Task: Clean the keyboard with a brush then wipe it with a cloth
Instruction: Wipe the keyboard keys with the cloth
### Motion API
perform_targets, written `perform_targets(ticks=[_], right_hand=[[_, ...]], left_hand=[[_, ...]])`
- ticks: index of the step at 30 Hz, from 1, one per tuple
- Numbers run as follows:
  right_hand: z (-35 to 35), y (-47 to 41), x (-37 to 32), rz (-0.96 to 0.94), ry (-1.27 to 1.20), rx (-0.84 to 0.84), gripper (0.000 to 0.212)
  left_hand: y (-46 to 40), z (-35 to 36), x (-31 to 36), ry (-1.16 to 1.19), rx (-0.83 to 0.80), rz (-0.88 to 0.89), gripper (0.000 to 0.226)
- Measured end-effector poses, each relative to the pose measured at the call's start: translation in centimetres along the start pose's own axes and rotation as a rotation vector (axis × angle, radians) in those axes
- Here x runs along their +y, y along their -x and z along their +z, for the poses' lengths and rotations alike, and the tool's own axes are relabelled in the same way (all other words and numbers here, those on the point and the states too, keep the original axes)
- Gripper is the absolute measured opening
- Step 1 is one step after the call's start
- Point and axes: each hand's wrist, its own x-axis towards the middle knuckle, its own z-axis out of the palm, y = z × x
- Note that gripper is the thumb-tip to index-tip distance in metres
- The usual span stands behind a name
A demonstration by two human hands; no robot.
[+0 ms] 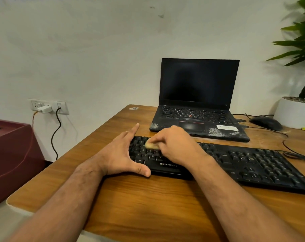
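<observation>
Looked about halfway done: black plastic keyboard (235, 161) flat on brown wooden table (148, 198), left hand (123, 152) spread wide bracing its end, right hand (174, 145) pinching small pale yellow thing (151, 145), brush or cloth unclear.

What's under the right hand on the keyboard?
The right hand is curled over the left part of the black keyboard. A pale yellowish tip pokes out on the keys; brush or cloth, I cannot tell. The rest and the keys beneath are covered.
</observation>
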Motion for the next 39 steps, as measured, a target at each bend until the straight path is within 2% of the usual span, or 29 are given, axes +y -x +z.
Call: perform_targets(ticks=[3,5,9,11,13,15,19,22,24,28,29,31,34,36,39], right_hand=[[-0.6,-0.1,0.7,0.142,0.163,0.096,0.037],[-0.8,0.3,0.6,0.069,0.122,0.077,0.033],[0.1,0.6,-0.7,-0.091,0.053,-0.097,0.033],[0.3,0.0,-0.4,0.006,0.036,-0.014,0.035],[-0.3,-0.4,0.2,0.179,0.136,0.056,0.038],[-1.0,-0.1,1.1,0.239,0.228,0.086,0.036],[-1.5,1.1,0.3,0.058,-0.015,0.091,0.029],[-0.2,0.9,-0.8,-0.066,0.016,-0.001,0.027],[0.4,0.3,-0.3,0.009,0.031,0.050,0.025],[-1.0,0.2,2.2,0.344,0.214,0.152,0.027],[-1.4,0.5,2.4,0.345,0.205,0.160,0.029],[-1.7,1.0,1.8,0.229,0.070,0.156,0.030],[-0.4,0.9,0.1,0.028,0.020,-0.009,0.031],[0.4,0.4,0.1,0.073,0.057,-0.003,0.031],[-0.8,0.0,1.4,0.260,0.139,0.096,0.035]], left_hand=[[0.0,0.0,0.1,0.014,-0.001,-0.007,0.160],[0.1,-0.1,0.1,0.022,-0.003,-0.008,0.159],[0.1,-0.1,0.1,-0.023,-0.018,0.010,0.155],[0.1,-0.1,0.3,-0.041,-0.028,0.008,0.154],[0.1,-0.2,0.3,-0.041,-0.035,-0.008,0.157],[0.1,-0.2,0.3,-0.036,-0.034,-0.015,0.158],[0.1,-0.1,0.4,-0.060,-0.002,0.016,0.157],[0.2,0.3,0.9,-0.118,-0.013,0.039,0.154],[0.2,0.3,1.2,-0.131,-0.020,0.029,0.154],[0.0,0.2,1.3,-0.129,-0.016,0.026,0.155],[0.0,0.2,1.2,-0.121,-0.018,0.031,0.154],[-0.1,0.2,1.1,-0.103,-0.017,0.042,0.153],[0.0,0.3,1.0,-0.080,-0.020,0.063,0.151],[0.0,0.3,1.0,-0.070,-0.021,0.065,0.151],[-0.1,0.3,1.0,-0.069,-0.012,0.063,0.149]])
